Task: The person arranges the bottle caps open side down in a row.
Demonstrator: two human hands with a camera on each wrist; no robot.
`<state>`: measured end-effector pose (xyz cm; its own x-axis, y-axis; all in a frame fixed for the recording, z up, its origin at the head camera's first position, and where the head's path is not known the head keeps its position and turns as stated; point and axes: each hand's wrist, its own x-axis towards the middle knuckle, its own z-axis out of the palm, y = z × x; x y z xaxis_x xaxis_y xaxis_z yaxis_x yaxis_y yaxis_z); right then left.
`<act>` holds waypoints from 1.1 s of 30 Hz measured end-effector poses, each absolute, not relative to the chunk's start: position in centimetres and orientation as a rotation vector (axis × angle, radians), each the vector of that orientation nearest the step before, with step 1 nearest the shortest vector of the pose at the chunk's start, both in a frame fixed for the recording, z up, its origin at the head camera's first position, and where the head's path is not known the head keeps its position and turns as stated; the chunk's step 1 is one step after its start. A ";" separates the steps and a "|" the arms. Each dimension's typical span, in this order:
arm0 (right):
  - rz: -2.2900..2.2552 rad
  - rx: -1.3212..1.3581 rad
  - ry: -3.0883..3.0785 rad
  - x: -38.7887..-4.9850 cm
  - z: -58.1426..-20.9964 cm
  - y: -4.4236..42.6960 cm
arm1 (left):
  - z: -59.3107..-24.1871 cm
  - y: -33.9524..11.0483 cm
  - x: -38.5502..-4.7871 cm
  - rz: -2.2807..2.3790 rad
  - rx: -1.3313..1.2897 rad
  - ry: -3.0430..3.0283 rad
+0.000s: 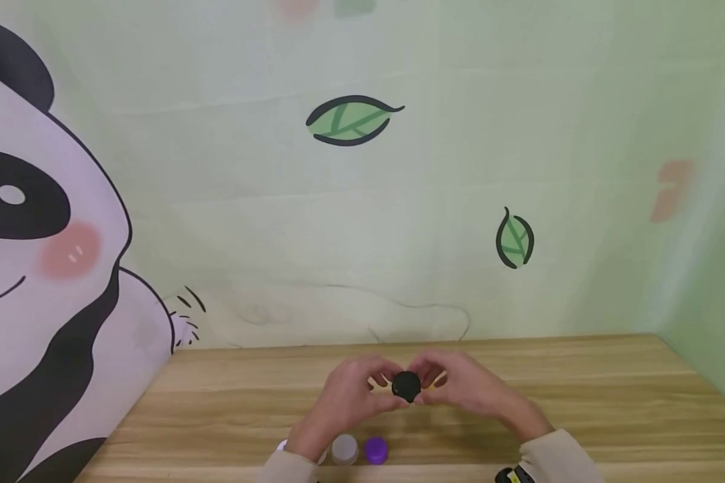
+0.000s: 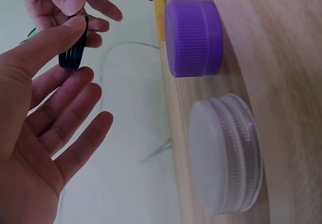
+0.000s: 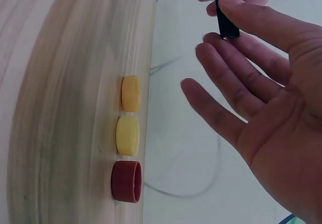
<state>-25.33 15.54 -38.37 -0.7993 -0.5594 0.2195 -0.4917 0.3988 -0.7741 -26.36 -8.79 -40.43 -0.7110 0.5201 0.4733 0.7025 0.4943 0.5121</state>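
A round black cap (image 1: 407,387) is held up above the table between both hands. My left hand (image 1: 355,389) pinches one side of it with thumb and fingertips, and my right hand (image 1: 464,384) pinches the opposite side. From the left wrist, the black cap (image 2: 73,47) appears edge-on with a ridged side, and the left hand's other fingers spread away from it. The right wrist view also shows the cap (image 3: 227,13) edge-on, beneath the right thumb.
Near my left forearm stand a purple cap (image 1: 376,450) and a whitish translucent cap (image 1: 345,449); other pale caps are partly hidden by that arm. An orange cap (image 3: 131,93), a yellow cap (image 3: 128,135) and a dark red cap (image 3: 126,181) line the wooden table (image 1: 628,402).
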 end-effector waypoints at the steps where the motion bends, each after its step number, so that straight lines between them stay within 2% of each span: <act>1: -1.362 -0.972 2.558 -25.3 -38.3 15.5 | -40.4 -8.8 -26.3 -1.023 -1.044 -2.495; 18: -1.225 -0.919 2.496 -24.9 -39.4 14.4 | -40.3 -9.7 -26.1 -1.145 -1.172 -2.773; 33: -1.162 -0.872 2.395 -24.5 -40.1 13.9 | -40.6 -9.9 -25.8 -1.321 -1.182 -2.930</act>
